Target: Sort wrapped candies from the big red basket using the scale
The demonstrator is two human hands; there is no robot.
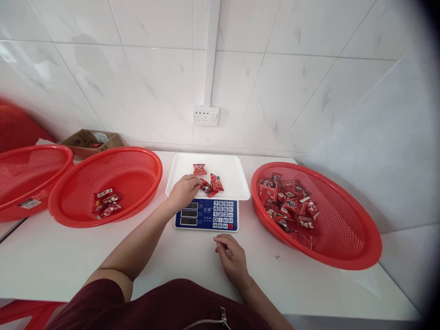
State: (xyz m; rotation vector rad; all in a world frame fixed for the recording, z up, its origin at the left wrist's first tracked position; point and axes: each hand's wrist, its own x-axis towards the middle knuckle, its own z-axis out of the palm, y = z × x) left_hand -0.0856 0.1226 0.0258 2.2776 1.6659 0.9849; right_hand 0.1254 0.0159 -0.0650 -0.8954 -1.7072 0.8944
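My left hand (184, 189) reaches over the front of the white scale tray (175, 166). Its fingers are pinched together at the left end of a dark red snack packet (207, 188). Against that packet leans another red snack packet (216, 182), and a third red packet (199, 169) lies apart behind them. Below the tray is the scale's blue panel (207, 220), with its displays partly covered by my left hand and wrist. My right hand (232, 260) rests on the white table in front of the scale, fingers curled in with nothing visible in them.
To the right stands a red basket (350, 220) holding many small packets. On the left, another red basket (137, 169) holds several packets, beside a further red basket (34, 158). A cardboard box (80, 140) sits behind. A tiny gold-coloured bit (277, 257) lies on the table (192, 261).
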